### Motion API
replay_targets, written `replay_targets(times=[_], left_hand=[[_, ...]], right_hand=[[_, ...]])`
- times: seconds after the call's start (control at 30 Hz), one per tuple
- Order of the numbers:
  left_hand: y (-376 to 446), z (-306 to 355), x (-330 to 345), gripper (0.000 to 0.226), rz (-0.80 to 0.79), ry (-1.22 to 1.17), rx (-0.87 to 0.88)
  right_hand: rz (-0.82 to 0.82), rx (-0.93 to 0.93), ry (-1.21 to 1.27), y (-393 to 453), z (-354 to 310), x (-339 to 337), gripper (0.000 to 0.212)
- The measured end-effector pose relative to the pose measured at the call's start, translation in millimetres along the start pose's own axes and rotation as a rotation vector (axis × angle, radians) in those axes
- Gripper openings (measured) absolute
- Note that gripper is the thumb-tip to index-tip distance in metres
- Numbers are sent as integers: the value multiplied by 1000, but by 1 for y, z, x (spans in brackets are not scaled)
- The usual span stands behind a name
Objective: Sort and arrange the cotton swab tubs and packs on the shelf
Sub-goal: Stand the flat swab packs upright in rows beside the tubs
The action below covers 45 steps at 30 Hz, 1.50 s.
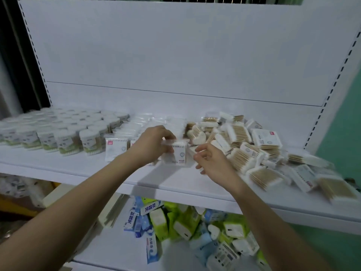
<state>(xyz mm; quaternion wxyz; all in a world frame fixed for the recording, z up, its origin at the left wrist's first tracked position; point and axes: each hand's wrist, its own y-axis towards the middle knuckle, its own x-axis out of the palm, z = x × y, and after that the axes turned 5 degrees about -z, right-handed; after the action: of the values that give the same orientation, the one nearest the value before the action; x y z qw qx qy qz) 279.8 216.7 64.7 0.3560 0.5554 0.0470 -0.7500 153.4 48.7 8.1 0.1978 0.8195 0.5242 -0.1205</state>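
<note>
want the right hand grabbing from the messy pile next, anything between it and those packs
Nothing visible does. The right hand hovers at the loose pile of packs, touching none, while the left hand holds an upright pack.

The white shelf (82, 169) carries rows of upright cotton swab tubs (58, 132) at its left end. Just right of the tubs stand flat white packs (115, 147); further right lies a loose heap of packs (254, 153).

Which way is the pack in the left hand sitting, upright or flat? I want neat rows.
Upright: the pack stands on its edge on the shelf, label facing forward, gripped by the left hand.
</note>
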Motion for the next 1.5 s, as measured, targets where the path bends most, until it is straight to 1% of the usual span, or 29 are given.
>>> replay_targets(times=[0.13,0.23,0.3,0.47,0.6,0.67,0.73,0.8,0.87,0.93,1.07,1.17,1.33,1.43,1.5], left_hand=[[18,-23,0,32,-48,121,32],[26,-37,5,31,-33,108,40],[31,-42,8,30,-33,126,52],[34,-41,9,27,-62,287,68],[32,-26,6,33,-41,399,97],[29,-13,10,38,44,366,127],[26,6,17,34,157,262,187],[23,26,27,29,205,142,232],[21,47,39,26,198,33,251],[19,66,54,25,171,-49,245],[17,102,89,24,121,-106,215],[15,131,118,26,62,-130,205],[10,166,159,43,2,-94,246],[3,176,179,56,-23,-40,216],[-1,173,184,65,-12,-9,205]], right_hand=[[51,51,-24,16,15,19,7],[100,57,-27,18,22,24,12],[118,39,-56,16,22,23,11],[134,100,-113,15,22,22,12],[144,76,-106,16,20,22,13],[135,35,-108,14,19,19,13],[121,-11,-103,10,18,12,11],[103,-59,-115,4,15,0,11],[107,-91,-144,-3,11,-19,16],[129,-104,-167,-12,8,-45,17],[197,-140,-248,-35,14,-101,10],[235,-120,-305,-53,30,-137,7],[272,-60,-346,-79,61,-170,11],[250,-36,-397,-93,72,-178,12],[258,-54,-374,-97,78,-174,10]])
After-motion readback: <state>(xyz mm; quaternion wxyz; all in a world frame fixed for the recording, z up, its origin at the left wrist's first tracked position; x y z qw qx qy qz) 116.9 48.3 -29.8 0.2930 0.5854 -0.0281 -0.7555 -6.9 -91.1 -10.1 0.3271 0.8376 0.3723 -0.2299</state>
